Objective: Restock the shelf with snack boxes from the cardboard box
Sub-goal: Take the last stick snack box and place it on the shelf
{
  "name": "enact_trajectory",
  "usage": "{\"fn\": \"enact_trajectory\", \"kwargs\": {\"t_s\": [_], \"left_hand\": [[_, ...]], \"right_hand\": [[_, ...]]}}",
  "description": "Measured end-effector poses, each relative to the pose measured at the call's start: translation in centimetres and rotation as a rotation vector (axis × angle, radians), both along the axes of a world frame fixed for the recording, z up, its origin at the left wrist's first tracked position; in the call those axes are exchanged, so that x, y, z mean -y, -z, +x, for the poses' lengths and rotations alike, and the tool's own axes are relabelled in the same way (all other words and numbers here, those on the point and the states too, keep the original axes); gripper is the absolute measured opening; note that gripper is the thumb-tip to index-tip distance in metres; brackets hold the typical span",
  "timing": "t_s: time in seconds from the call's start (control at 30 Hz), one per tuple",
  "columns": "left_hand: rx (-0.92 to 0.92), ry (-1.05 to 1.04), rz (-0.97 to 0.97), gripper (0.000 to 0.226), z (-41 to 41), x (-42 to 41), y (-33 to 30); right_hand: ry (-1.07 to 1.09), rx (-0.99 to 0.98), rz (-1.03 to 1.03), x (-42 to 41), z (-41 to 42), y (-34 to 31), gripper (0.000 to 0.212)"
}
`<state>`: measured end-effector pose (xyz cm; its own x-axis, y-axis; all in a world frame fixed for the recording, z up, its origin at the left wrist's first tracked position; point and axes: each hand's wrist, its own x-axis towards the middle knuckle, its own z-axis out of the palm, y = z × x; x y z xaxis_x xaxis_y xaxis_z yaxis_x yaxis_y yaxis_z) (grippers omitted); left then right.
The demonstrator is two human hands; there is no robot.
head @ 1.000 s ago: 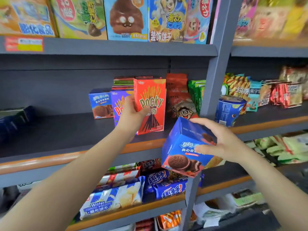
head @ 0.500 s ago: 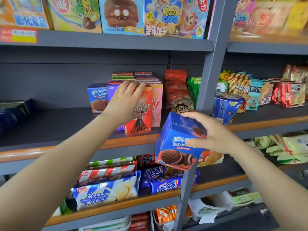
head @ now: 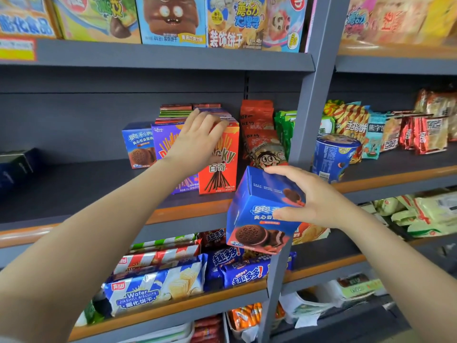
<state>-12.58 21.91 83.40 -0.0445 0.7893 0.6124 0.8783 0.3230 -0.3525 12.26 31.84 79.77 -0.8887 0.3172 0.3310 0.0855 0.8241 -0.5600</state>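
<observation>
A red Pocky box (head: 223,167) stands upright at the front of the dark middle shelf (head: 74,189), beside a purple Pocky box (head: 164,142). My left hand (head: 197,139) rests over the red box's top front, fingers spread on it. A row of more Pocky boxes runs behind them. A small blue Oreo box (head: 137,144) stands to the left of the row. My right hand (head: 304,196) grips a larger blue Oreo cake box (head: 257,219), tilted, in front of the shelf edge. The cardboard box is out of view.
Red snack bags (head: 257,129) and green bags (head: 284,129) stand right of the Pocky row. A grey upright post (head: 314,95) divides the shelf bays. A blue cup (head: 333,157) sits in the right bay. Wafer and cookie packs fill the shelf below.
The red Pocky box went from held up in my left hand to standing on the shelf, pushed back level with the purple box. My right hand and its blue box shifted slightly.
</observation>
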Motion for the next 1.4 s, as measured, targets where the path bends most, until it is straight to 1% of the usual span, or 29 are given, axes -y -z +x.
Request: {"fn": "enact_trajectory", "kwargs": {"t_s": [0.07, 0.13, 0.2, 0.27, 0.3, 0.33, 0.37, 0.43, 0.47, 0.5, 0.53, 0.6, 0.67, 0.73, 0.8, 0.87, 0.93, 1.0, 1.1, 1.13, 1.2, 1.3, 1.33, 1.4], "left_hand": [[-0.037, -0.034, -0.006, 0.084, -0.4, 0.1, -0.1], [-0.021, -0.026, -0.013, 0.089, -0.6, 0.4, -0.1], [0.013, 0.053, 0.005, 0.092, -0.2, 1.6, 0.0], [0.095, 0.188, 0.067, 0.086, 0.8, 3.8, 0.5], [0.2, 0.261, 0.101, 0.081, 1.3, 5.2, 1.0], [0.358, 0.333, 0.118, 0.076, 1.8, 6.7, 1.6], [0.55, 0.403, 0.095, 0.074, 2.3, 8.3, 2.2], [0.947, 0.487, -0.007, 0.083, 3.0, 11.5, 3.2], [1.087, 0.501, -0.031, 0.094, 3.0, 12.9, 3.6], [1.144, 0.497, -0.028, 0.102, 2.8, 14.0, 3.8], [1.15, 0.481, -0.012, 0.104, 2.3, 15.0, 4.0], [1.181, 0.458, 0.06, 0.099, 0.9, 16.6, 3.9], [1.264, 0.456, 0.155, 0.091, -0.9, 17.9, 3.7], [1.325, 0.403, 0.27, 0.084, -3.4, 18.9, 3.5], [1.379, 0.319, 0.381, 0.069, -6.1, 19.1, 3.4], [1.437, 0.24, 0.43, 0.052, -8.6, 18.4, 3.4], [1.481, 0.188, 0.383, 0.051, -11.0, 17.2, 3.4], [1.53, 0.144, 0.309, 0.058, -13.2, 15.8, 3.7], [1.57, 0.058, 0.192, 0.067, -15.6, 13.9, 4.4], [1.564, 0.051, 0.167, 0.067, -16.2, 13.2, 4.7], [1.539, 0.067, 0.131, 0.067, -17.1, 12.1, 5.1], [1.516, 0.087, 0.048, 0.07, -18.3, 11.0, 5.5], [1.512, 0.088, 0.016, 0.071, -18.8, 10.8, 5.6], [1.505, 0.113, -0.031, 0.073, -19.5, 10.4, 5.7]], "right_hand": [[-0.004, 0.0, -0.007, 0.1, 0.1, 0.0, 0.072], [-0.008, -0.009, -0.02, 0.3, 0.1, -0.1, 0.072], [-0.031, -0.029, -0.056, 0.6, -0.1, -0.4, 0.069], [-0.077, -0.059, -0.093, 1.3, -0.5, -0.9, 0.065], [-0.103, -0.075, -0.104, 1.8, -0.8, -1.3, 0.065], [-0.129, -0.091, -0.111, 2.4, -1.4, -1.7, 0.065], [-0.156, -0.107, -0.117, 3.0, -2.0, -2.1, 0.064], [-0.204, -0.127, -0.121, 4.4, -3.8, -2.8, 0.064], [-0.222, -0.133, -0.112, 5.1, -4.9, -3.1, 0.064], [-0.237, -0.134, -0.097, 5.8, -6.1, -3.4, 0.064], [-0.251, -0.13, -0.074, 6.6, -7.4, -3.6, 0.064], [-0.259, -0.137, 0.0, 8.2, -10.1, -3.9, 0.063], [-0.234, -0.228, 0.103, 9.5, -12.6, -4.1, 0.057], [-0.171, -0.344, 0.191, 10.1, -14.7, -4.4, 0.052], [-0.076, -0.388, 0.22, 10.3, -16.3, -4.2, 0.046], [0.007, -0.384, 0.249, 10.3, -17.4, -3.6, 0.036], [0.077, -0.369, 0.369, 10.4, -18.5, -2.9, 0.03], [0.135, -0.353, 0.456, 10.6, -19.4, -2.5, 0.028], [0.142, -0.368, 0.435, 11.3, -20.6, -2.3, 0.024], [0.126, -0.338, 0.425, 11.7, -21.2, -2.2, 0.025], [0.098, -0.221, 0.453, 12.3, -22.7, -2.0, 0.034], [0.144, -0.045, 0.574, 13.2, -25.3, -2.1, 0.05], [0.184, -0.01, 0.629, 13.5, -26.1, -2.2, 0.052], [0.261, 0.053, 0.728, 14.1, -27.5, -2.7, 0.048]]}}
